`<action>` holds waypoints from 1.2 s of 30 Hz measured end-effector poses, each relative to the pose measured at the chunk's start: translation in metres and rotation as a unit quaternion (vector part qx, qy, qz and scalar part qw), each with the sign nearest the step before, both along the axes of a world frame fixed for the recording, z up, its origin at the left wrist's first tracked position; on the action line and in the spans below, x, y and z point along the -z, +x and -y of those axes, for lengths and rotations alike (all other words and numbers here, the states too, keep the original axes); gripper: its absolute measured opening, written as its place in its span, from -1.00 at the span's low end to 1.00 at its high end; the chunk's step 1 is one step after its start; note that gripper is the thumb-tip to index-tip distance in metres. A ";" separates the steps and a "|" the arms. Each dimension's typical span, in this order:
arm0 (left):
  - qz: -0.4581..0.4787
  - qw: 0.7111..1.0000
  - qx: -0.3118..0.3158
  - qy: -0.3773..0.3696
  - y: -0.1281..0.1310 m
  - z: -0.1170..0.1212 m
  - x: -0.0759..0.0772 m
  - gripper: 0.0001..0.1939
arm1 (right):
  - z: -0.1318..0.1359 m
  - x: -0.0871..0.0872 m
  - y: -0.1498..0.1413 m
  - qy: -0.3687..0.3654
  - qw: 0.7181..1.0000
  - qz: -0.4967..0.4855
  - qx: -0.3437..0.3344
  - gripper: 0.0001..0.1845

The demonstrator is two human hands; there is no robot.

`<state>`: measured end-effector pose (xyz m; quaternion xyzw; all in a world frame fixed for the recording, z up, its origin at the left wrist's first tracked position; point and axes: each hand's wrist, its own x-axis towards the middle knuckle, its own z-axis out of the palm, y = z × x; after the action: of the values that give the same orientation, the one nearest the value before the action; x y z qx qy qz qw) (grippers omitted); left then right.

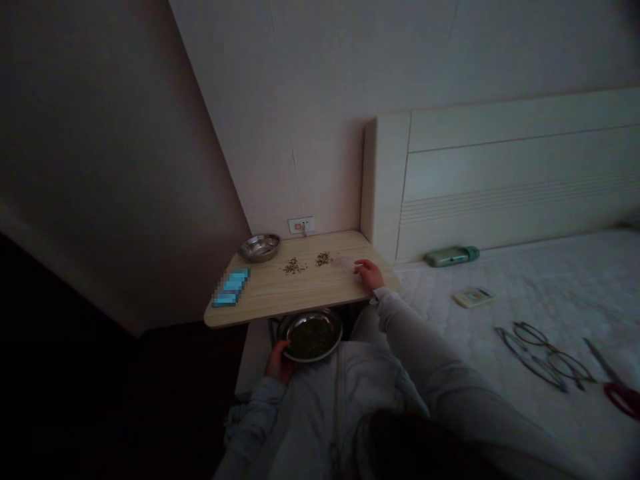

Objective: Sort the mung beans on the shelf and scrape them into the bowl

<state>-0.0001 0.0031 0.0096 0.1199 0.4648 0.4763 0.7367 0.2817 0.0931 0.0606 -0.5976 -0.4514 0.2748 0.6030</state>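
Observation:
My left hand [280, 363] grips the left rim of a round steel bowl [334, 319], held below the table's front edge, over my lap. Dark small bits like seeds or dried leaves [313, 339] cover the bowl's bottom. Over the right side of the wooden table [265, 293] is my right hand [369, 275], its fingers bent and pointing left. A faint, see-through pale piece [344, 263] extends from its fingertips; its kind is unclear. Left of it lie two small heaps of bits, one nearer [323, 259] and one farther [294, 266].
A second steel bowl [261, 248] stands at the table's back left, with a phone-like lit screen [231, 288] in front. A wall socket [301, 225] sits behind. On the bed are a green bottle [451, 256], a pale phone-like item [474, 297], eyeglasses [547, 353] and red-handled scissors [620, 393].

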 end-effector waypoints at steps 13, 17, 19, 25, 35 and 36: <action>0.000 1.000 -0.003 -0.003 0.001 0.001 -0.004 -0.88 | 0.002 -0.005 -0.002 -0.022 0.999 0.026 0.012 -0.76; 0.001 1.000 -0.011 0.011 0.000 -0.001 0.003 -0.91 | -0.008 -0.005 -0.007 -0.047 0.997 0.055 0.015 -0.81; 0.006 1.000 -0.022 0.013 0.001 -0.002 0.003 -0.91 | -0.016 -0.008 -0.014 -0.060 0.993 0.096 0.016 -0.82; 0.019 0.999 -0.046 0.013 0.006 0.005 -0.013 -0.86 | -0.035 -0.026 -0.047 -0.077 0.950 0.302 0.016 -0.84; 0.018 0.999 -0.041 -0.006 0.003 0.010 -0.008 -0.84 | -0.056 -0.035 -0.068 -0.109 0.880 0.462 0.011 -0.76; 0.021 0.999 -0.036 -0.009 0.003 0.011 -0.009 -0.86 | -0.056 -0.034 -0.068 -0.110 0.877 0.468 0.009 -0.75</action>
<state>0.0025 -0.0080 0.0182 0.0861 0.4579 0.5007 0.7295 0.2138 0.1495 0.0946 -0.7232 -0.6422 0.0050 0.2540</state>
